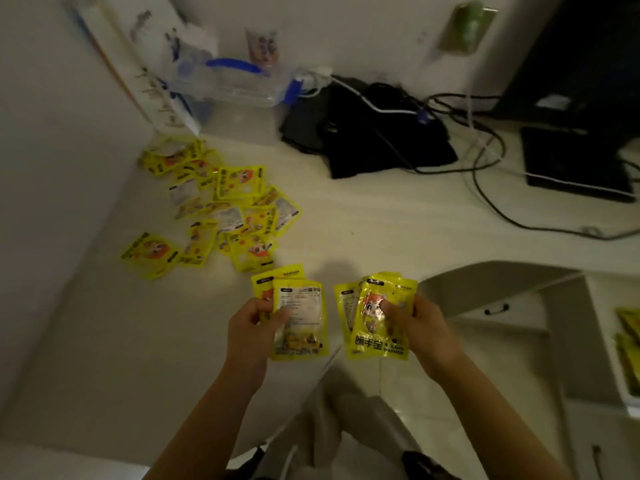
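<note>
L hand [250, 329], R hand [421, 329] grip yellow pkts [370, 342]: "HAND WARMER".

Desk top [363, 209]: pale, smooth surface; carries every item listed below except the drawer and the wall item.
Storage box [239, 95]: clear plastic, blue carry handle and blue side clasps; stands at the back of the desk against the wall.
Printed sheets [145, 57]: leaning upright just left of the storage box; print blurred.
Black fabric bundle [381, 140]: crumpled, just right of the storage box.
White cable [374, 105]: runs across the black fabric bundle.
Black cables [485, 188]: looped, trailing to the right edge.
Black flat device [575, 168]: lies at far right; type unclear.
Drawer [498, 317]: white front, black handle, below the desk edge.
Green item [467, 27]: fixed on the wall; blurred.
</note>
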The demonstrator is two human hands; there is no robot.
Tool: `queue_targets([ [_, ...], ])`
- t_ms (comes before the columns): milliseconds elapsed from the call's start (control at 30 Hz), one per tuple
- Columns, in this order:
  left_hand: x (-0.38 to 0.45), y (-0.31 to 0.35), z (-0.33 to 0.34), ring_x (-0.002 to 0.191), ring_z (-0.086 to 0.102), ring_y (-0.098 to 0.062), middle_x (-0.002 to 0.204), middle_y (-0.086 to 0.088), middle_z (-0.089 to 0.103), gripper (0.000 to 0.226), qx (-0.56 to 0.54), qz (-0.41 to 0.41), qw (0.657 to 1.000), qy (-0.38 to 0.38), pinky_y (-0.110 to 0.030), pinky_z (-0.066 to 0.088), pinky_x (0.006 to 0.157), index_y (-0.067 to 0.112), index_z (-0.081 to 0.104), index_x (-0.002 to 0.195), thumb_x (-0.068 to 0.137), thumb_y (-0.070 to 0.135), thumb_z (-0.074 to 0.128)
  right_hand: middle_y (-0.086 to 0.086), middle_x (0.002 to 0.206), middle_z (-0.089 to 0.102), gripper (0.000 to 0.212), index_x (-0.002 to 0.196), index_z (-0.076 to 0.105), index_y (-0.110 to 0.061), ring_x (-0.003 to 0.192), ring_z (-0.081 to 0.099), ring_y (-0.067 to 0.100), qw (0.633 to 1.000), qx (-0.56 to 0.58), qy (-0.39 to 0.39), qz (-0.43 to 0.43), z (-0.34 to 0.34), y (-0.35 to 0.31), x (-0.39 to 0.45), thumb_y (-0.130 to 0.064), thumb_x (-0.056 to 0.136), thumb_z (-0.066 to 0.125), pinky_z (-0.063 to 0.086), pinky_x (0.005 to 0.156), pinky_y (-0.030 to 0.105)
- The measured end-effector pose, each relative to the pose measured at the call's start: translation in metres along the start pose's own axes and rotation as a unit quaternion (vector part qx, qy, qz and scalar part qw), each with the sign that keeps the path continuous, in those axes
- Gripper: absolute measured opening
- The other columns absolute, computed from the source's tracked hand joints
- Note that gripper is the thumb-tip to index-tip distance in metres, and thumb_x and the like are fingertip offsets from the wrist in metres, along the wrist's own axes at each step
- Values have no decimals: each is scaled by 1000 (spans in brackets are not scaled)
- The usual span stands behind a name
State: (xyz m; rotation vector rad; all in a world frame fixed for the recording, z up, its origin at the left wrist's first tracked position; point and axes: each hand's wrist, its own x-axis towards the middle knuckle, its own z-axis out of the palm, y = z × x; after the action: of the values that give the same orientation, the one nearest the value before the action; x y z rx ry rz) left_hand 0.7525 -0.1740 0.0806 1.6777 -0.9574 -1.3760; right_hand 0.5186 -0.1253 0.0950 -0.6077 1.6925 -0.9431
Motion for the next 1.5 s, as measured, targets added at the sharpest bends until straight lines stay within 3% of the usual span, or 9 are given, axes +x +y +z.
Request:
queue_targets([
  [133, -19, -6, 38, 80, 64, -24, 90, -6, 71, 11, 20, -6, 997, -78, -47, 54, 77, -3, 59, 82, 79, -1, 70, 7, 80, 71, 7, 91, 68, -12, 66, 65, 18, 996, 54, 65, 3, -42, 22, -29, -11, 89, 61, 55, 68, 36],
  [267, -46, -13, 85, 80, 66, -30, 88, -11, 71, 16, 29, -26, 989, -146, -54, 55, 75, 13, 63, 75, 80, 0, 70, 11, 79, 71, 6, 89, 68, -10, 65, 64, 22, 987, 94, 126, 14, -92, 53, -62, -12, 89, 62, 54, 68, 39],
  [400, -92, -21, 137, 77, 67, -28, 85, -10, 70, 9, 44, -29, 979, -199, -47, 56, 72, 6, 62, 84, 81, 1, 69, 12, 82, 73, 7, 90, 68, -9, 70, 68, 24, 972, 149, 178, 17, -150, 91, -100, -11, 89, 62, 57, 68, 39],
  [533, -150, -40, 187, 76, 67, -21, 85, -4, 71, 16, 44, -45, 971, -229, -37, 56, 70, 12, 58, 79, 82, 0, 67, 12, 84, 73, 8, 93, 67, -7, 72, 69, 25, 959, 183, 213, 28, -210, 131, -140, -12, 89, 62, 58, 70, 40],
  [633, -196, -57, 221, 77, 67, -22, 85, -5, 70, 17, 54, -58, 965, -249, -38, 56, 70, 11, 56, 79, 81, 0, 68, 5, 76, 73, 6, 87, 67, -11, 64, 69, 16, 950, 202, 238, 28, -253, 153, -172, -10, 89, 61, 58, 63, 34],
  [867, -271, -82, 302, 79, 67, -24, 89, -7, 70, 21, 76, -73, 954, -279, -43, 55, 76, 14, 54, 77, 81, -1, 69, 12, 83, 72, 3, 88, 66, -11, 72, 67, 27, 924, 224, 306, 54, -345, 198, -217, -14, 87, 65, 57, 72, 45],
  [1133, -288, -80, 389, 75, 66, -21, 84, -2, 70, 26, 103, -35, 946, -305, -40, 57, 69, 18, 54, 76, 79, -2, 70, 10, 83, 71, 12, 97, 64, -7, 69, 67, 24, 902, 259, 339, 69, -414, 207, -213, -16, 88, 65, 57, 68, 38],
  [1367, -275, -73, 477, 86, 69, -26, 97, -8, 69, 38, 95, -37, 937, -333, -46, 58, 73, 25, 51, 90, 77, -5, 71, 12, 91, 71, 21, 107, 59, -11, 74, 69, 27, 893, 265, 357, 71, -482, 193, -172, -11, 87, 65, 59, 64, 40],
  [1500, -262, -63, 525, 81, 71, -21, 94, -5, 70, 55, 101, -54, 936, -332, -42, 59, 66, 32, 47, 111, 76, -3, 72, 13, 95, 72, 25, 110, 58, -10, 78, 71, 29, 895, 257, 356, 77, -525, 182, -137, -14, 87, 66, 60, 67, 43],
])
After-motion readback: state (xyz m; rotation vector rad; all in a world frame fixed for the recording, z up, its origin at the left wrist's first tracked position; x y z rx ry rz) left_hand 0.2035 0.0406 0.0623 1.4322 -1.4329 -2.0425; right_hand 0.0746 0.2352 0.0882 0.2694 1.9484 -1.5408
